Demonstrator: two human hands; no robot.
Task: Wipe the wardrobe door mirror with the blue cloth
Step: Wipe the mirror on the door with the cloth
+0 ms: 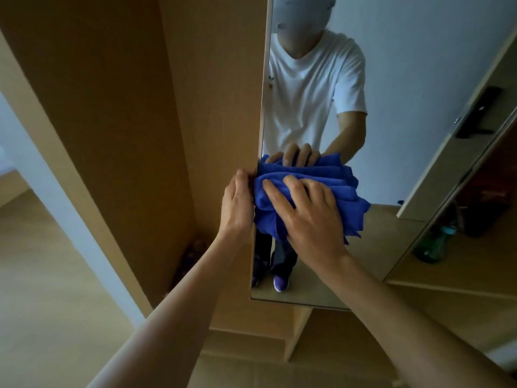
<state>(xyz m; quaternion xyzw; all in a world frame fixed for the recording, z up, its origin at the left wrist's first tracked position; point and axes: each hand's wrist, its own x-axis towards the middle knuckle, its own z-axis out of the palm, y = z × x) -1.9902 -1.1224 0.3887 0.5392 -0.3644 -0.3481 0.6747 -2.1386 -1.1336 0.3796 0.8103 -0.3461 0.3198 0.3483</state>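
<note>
The wardrobe door mirror is a tall pane on a light wooden door that stands open towards me. A bunched blue cloth lies against the glass near the mirror's left edge, about mid-height. My right hand presses the cloth flat to the mirror with fingers spread. My left hand grips the left edge of the door beside the cloth, fingertips hidden behind the edge. The glass reflects a person in a white T-shirt and the cloth.
The wooden wardrobe side panel stands to the left, with dim objects at its foot. Right of the door, open wardrobe shelves hold a green bottle. Pale wood floor lies at the lower left.
</note>
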